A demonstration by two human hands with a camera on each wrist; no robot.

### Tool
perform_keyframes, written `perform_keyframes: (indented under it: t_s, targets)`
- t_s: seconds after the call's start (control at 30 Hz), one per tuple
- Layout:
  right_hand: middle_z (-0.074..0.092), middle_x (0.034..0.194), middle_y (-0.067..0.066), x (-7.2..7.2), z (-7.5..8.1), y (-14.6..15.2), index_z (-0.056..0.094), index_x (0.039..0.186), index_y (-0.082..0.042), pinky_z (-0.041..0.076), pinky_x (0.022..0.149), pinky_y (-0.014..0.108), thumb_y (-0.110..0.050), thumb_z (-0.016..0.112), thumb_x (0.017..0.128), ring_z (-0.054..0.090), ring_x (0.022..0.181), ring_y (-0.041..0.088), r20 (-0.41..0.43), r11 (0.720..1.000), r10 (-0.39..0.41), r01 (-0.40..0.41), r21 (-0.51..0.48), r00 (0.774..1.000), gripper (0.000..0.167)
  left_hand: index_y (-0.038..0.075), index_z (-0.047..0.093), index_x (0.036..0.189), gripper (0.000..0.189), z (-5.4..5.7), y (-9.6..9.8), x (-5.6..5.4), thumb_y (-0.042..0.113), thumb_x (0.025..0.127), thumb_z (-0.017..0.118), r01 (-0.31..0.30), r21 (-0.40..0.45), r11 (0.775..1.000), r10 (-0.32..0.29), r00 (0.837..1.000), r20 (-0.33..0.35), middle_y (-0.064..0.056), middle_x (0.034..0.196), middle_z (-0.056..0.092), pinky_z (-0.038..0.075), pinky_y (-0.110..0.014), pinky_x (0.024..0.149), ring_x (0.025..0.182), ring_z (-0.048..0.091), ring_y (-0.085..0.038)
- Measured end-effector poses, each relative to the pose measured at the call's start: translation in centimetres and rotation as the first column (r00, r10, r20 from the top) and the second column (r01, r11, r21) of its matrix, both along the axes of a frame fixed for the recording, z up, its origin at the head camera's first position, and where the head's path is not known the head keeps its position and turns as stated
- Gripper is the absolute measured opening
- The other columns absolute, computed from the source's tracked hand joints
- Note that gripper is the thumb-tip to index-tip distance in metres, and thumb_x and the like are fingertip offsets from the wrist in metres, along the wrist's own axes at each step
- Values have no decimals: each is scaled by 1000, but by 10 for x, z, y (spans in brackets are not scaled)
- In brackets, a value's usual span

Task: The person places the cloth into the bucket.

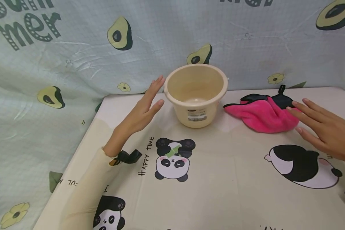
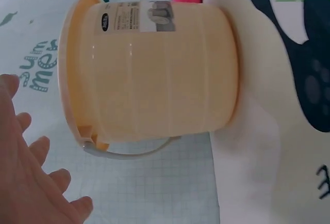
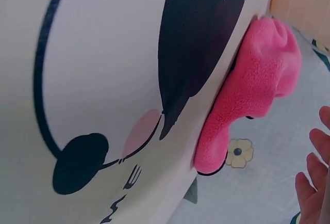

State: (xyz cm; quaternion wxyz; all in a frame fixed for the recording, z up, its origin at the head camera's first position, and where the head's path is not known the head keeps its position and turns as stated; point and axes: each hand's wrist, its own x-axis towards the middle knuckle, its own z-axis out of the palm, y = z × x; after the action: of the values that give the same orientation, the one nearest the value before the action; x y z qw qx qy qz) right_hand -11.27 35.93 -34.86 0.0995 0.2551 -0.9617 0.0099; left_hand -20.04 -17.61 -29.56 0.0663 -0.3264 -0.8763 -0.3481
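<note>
A cream plastic bucket [image 1: 196,110] stands upright at the back of the table, a printed label on its front. Beside its left rim my left hand [image 1: 141,113] is raised with straight fingers, holding nothing. In the left wrist view the bucket [image 2: 160,74] appears sideways, its handle hanging down the side, with the left fingers [image 2: 62,180] apart from it. To the bucket's right lies a crumpled pink plush cloth [image 1: 264,116] with black trim and a hanging loop. My right hand [image 1: 327,131], fingers spread and straight, hovers by the cloth's right end, holding nothing.
The table cover [image 1: 218,188] is pale with printed pandas and lettering. Behind and to the left hangs a light curtain [image 1: 83,60] with avocado prints, close behind the bucket. A black strap [image 1: 129,156] sits at the left wrist.
</note>
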Motion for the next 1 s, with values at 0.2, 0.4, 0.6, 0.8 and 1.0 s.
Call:
perform_keyframes:
  t_s: [0.2, 0.4, 0.6, 0.8, 1.0]
  targets:
    - [11, 170, 11, -6, 0, -2, 16, 165, -20, -10, 124, 33, -32, 51, 104, -4, 157, 28, 6, 1000, 0, 0, -3, 1000, 71, 28, 19, 164, 70, 4, 8, -15, 60, 105, 39, 8, 52, 999, -11, 999, 49, 13, 169, 13, 10, -41, 127, 155, 6, -7]
    - [20, 167, 17, -13, 0, -3, 16, 165, -22, -11, 123, 35, -31, 56, 100, -1, 157, 30, -11, 1000, 4, -4, 18, 1000, 76, 24, 26, 163, 71, 6, 13, -25, 53, 103, 51, 7, 78, 997, -13, 997, 73, 10, 169, 18, 15, -47, 126, 154, 12, -8]
    - [20, 168, 15, -19, 1, -4, 19, 164, -23, -9, 125, 34, -35, 55, 100, 1, 157, 30, -58, 998, 50, -48, 39, 997, 74, 21, 34, 160, 70, 6, 15, -34, 32, 99, 67, -39, 126, 991, 20, 989, 150, 9, 167, 23, 24, -52, 123, 154, 18, -14]
    - [22, 167, 14, -23, 3, -6, 27, 162, -24, -4, 126, 35, -41, 46, 105, 10, 156, 36, -104, 997, 80, -78, 20, 991, 63, 18, 45, 153, 69, 5, 14, -40, 15, 92, 77, -36, 289, 957, -53, 954, 294, 10, 164, 30, 35, -46, 119, 151, 29, -28]
    - [31, 162, 18, -28, 2, -14, 39, 158, -22, -4, 127, 41, -33, 53, 102, 9, 154, 44, -58, 998, 34, -37, -45, 998, 59, 7, 53, 147, 53, -4, 13, -48, 12, 97, 70, -21, 374, 927, -98, 950, 296, 3, 161, 39, 29, -36, 122, 149, 34, -21]
